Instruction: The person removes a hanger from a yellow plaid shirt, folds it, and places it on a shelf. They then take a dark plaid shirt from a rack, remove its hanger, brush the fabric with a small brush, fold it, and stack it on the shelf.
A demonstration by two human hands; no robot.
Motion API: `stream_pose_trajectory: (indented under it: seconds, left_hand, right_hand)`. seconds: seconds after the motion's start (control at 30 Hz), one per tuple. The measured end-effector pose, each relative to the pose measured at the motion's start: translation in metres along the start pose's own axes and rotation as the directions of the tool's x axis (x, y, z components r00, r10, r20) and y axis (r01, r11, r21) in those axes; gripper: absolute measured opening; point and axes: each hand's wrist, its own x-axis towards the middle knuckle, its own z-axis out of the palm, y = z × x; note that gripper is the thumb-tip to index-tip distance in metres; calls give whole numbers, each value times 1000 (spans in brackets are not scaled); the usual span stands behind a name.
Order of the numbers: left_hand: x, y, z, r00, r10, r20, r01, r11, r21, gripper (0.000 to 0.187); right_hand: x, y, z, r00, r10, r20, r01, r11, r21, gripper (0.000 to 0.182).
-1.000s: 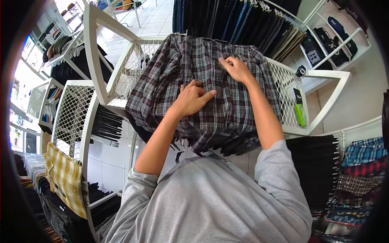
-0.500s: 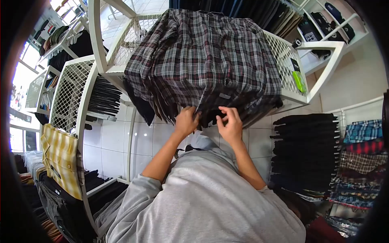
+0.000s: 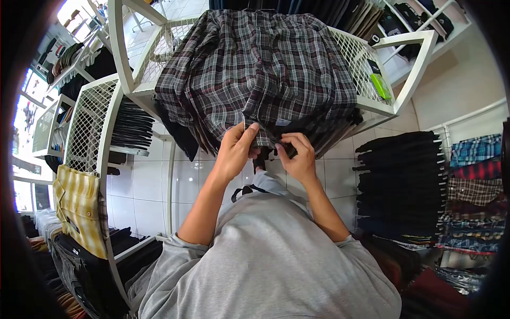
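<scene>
A dark plaid shirt (image 3: 265, 69) lies spread over a white mesh rack, its lower part hanging over the near side. My left hand (image 3: 235, 153) is closed on the shirt's hanging front edge, the thumb on top. Just to its right, my right hand (image 3: 300, 158) has thumb and fingertips pinched at the same hanging cloth. Between and above the hands a small light label (image 3: 283, 122) shows on the shirt. The fingertips under the cloth are partly hidden.
The white mesh rack (image 3: 366, 72) holds a bright green packet (image 3: 380, 86) at its right. A yellow plaid shirt (image 3: 79, 210) hangs at left. Dark folded trousers (image 3: 398, 186) and folded plaid shirts (image 3: 475, 189) are stacked at right. Tiled floor (image 3: 143, 181) lies below.
My left hand has come up onto the shirt's edge with its thumb over the cloth. My right hand, apart from the cloth before, now pinches it. The view has shifted slightly.
</scene>
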Motion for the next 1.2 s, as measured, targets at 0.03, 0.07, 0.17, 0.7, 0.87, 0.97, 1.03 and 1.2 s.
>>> stream_pose_trajectory:
  seconds: [0.03,0.07,0.17,0.7,0.87,0.97,1.03,1.2]
  left_hand:
    - [-3,8,1,1000,5,-1,-5,1000,2,34]
    - [-8,18,4,999,13,-43,-14,1000,-19,34]
    - [-7,23,-3,972,203,-122,-201,979,29,31]
    - [87,32,-51,700,692,179,-271,26,962,112]
    - [143,62,-63,685,660,307,-356,-65,932,119]
    - [153,68,-64,886,353,302,-282,-108,953,123]
    - [132,63,-57,857,423,295,-284,-90,954,115]
    - [91,26,-46,829,528,183,-196,-32,980,106]
  right_hand:
    - [2,-1,1,999,-8,-39,11,996,86,15]
    - [5,-1,2,997,-14,-78,28,985,171,11]
    - [12,-10,-4,900,422,-110,-287,763,579,10]
    - [209,-21,-75,882,-300,-363,305,951,-46,15]
    - [298,43,-48,836,-437,-331,242,836,-492,21]
    - [290,18,-38,696,-614,-372,269,703,-658,20]
    - [232,-20,-19,925,-257,-281,185,948,-259,20]
    - [149,-19,33,957,262,126,-242,958,-150,47]
